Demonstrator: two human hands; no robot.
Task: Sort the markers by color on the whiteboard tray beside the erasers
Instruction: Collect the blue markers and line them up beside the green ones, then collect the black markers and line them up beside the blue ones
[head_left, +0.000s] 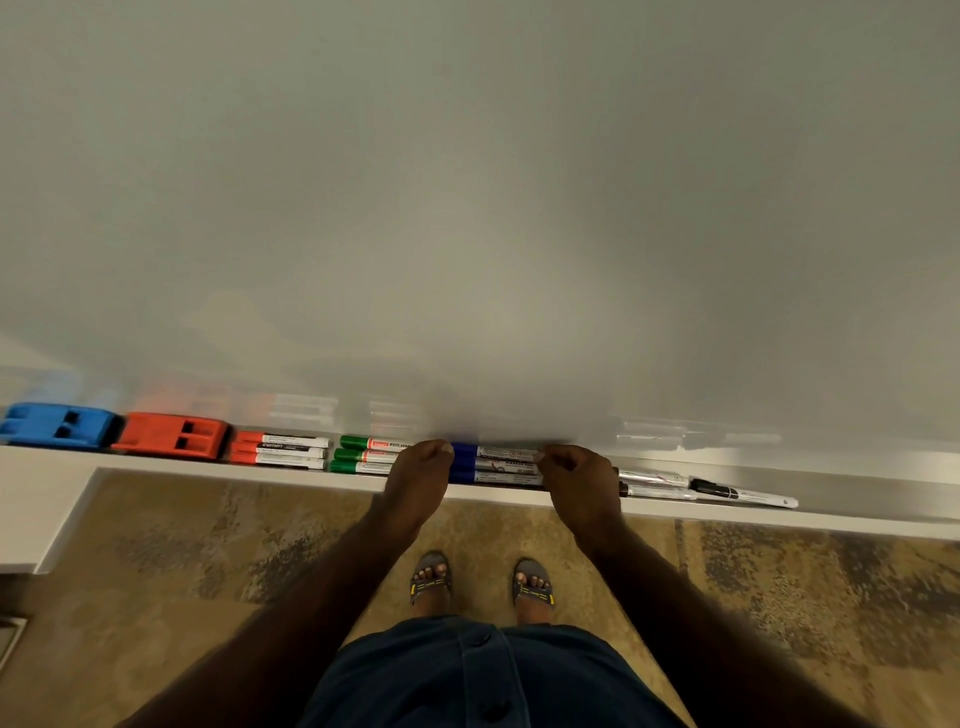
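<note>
Most of the sorting looks done. On the long white whiteboard tray (156, 464), well to the left of the left hand (420, 467), sit a blue plastic eraser (57, 426) and an orange-red plastic eraser (171, 435), then three red-capped markers (280, 451) and three green-capped markers (363, 456) just beside that hand. Between both hands lie three blue-capped markers (493, 464); the left hand presses their cap ends, while the right hand (576, 475) pinches the other ends, squaring the group. Just right of the right hand, black-capped markers (701, 488) lie loosely scattered, probably the last group left.
</note>
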